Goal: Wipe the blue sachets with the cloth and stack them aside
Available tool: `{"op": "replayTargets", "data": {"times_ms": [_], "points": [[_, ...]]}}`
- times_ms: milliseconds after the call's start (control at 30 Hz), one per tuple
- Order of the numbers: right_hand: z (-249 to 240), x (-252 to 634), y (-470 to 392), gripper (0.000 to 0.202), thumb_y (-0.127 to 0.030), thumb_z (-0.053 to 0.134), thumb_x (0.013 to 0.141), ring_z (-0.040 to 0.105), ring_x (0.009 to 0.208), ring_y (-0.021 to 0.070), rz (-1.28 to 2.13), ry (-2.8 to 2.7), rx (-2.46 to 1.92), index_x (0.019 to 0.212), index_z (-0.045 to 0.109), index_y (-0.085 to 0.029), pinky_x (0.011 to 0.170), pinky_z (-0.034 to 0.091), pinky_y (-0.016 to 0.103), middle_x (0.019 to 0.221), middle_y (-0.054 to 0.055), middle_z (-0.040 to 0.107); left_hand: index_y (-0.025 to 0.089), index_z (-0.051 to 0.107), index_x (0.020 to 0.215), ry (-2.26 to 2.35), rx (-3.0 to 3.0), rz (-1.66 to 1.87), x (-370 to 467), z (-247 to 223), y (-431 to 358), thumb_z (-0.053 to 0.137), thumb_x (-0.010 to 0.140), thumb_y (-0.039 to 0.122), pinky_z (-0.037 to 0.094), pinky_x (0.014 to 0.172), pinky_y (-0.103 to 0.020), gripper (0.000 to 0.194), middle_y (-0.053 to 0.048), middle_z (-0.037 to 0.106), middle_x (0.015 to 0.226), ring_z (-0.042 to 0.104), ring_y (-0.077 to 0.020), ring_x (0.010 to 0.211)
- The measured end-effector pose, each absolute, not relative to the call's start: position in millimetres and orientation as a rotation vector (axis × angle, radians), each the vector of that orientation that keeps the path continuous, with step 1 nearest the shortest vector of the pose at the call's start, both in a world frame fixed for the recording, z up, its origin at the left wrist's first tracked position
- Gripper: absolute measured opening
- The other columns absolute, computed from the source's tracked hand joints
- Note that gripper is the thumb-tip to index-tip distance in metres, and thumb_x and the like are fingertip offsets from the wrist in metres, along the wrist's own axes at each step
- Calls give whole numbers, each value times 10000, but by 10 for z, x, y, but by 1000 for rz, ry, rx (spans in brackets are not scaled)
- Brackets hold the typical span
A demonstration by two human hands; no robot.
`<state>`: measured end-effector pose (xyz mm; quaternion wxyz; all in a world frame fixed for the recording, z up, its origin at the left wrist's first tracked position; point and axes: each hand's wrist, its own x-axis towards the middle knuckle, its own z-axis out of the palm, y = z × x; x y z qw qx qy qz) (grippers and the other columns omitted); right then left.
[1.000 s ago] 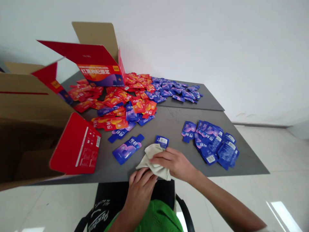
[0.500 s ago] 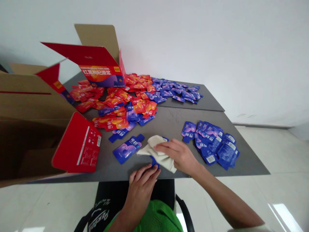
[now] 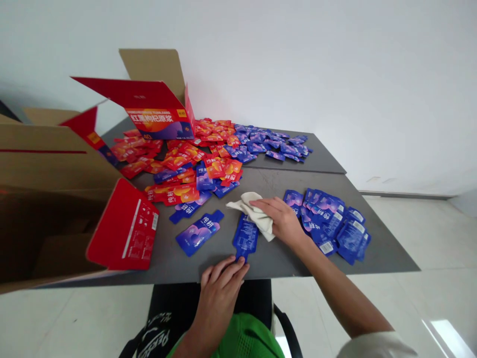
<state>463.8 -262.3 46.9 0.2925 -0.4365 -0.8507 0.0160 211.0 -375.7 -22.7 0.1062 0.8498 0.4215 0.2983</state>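
Observation:
A blue sachet (image 3: 246,236) lies at the table's front with its printed back face up and its narrow end toward me. My left hand (image 3: 223,278) rests at the table edge, fingers stretched out, with fingertips pressing that narrow end down. Gripped in my right hand (image 3: 280,217) is a folded cream cloth (image 3: 257,215), which covers the sachet's far end. Just left of it lies another blue sachet (image 3: 199,232), front face up. An overlapping group of blue sachets (image 3: 328,211) sits to the right of my right hand.
An opened red carton (image 3: 126,233) stands at the left, its flap near the front edge. Behind it is a second red carton (image 3: 160,122). Heaps of red sachets (image 3: 212,130) and blue sachets (image 3: 261,141) cover the back of the grey table (image 3: 294,271).
My right hand and the cloth have moved away from me, toward the sachet's far end, uncovering most of its printed back. My left hand stays at its narrow end.

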Motion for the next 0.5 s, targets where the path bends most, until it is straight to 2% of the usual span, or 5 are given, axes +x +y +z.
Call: {"op": "replayTargets", "data": {"times_ms": [67, 200, 367, 500], "points": [[508, 4501, -2937, 528, -87, 547, 989, 667, 1090, 236, 117, -2336, -1071, 1493, 541, -243, 889, 528, 375, 1348, 112, 697, 313, 703, 1296, 1243, 2501, 855, 2105, -240, -3765, 562, 1025, 149, 399, 972, -379, 347, 20, 749, 1288, 641, -211, 1191], [386, 4304, -3292, 433, -142, 562, 1007, 674, 1026, 219, 249, -2493, -954, 1428, 598, -234, 873, 546, 351, 1268, 96, 738, 328, 743, 1228, 1271, 2480, 839, 2091, -259, -3779, 579, 1021, 170, 383, 962, -400, 307, 11, 783, 1163, 646, -236, 1132], [164, 4514, -2791, 540, 15, 532, 930, 664, 1058, 226, 250, -2371, -1120, 1402, 630, -229, 894, 551, 359, 1267, 99, 729, 304, 701, 1296, 1237, 2498, 854, 2101, -227, -3763, 550, 1037, 161, 384, 970, -383, 332, 30, 739, 1311, 631, -209, 1198], [254, 4733, -2406, 490, -71, 603, 945, 676, 994, 256, 49, -2306, -1248, 1411, 639, -219, 874, 554, 403, 1257, 131, 733, 316, 710, 1285, 1263, 2488, 872, 2117, -225, -3757, 551, 1026, 145, 409, 951, -381, 350, 34, 743, 1306, 642, -201, 1186]]}}
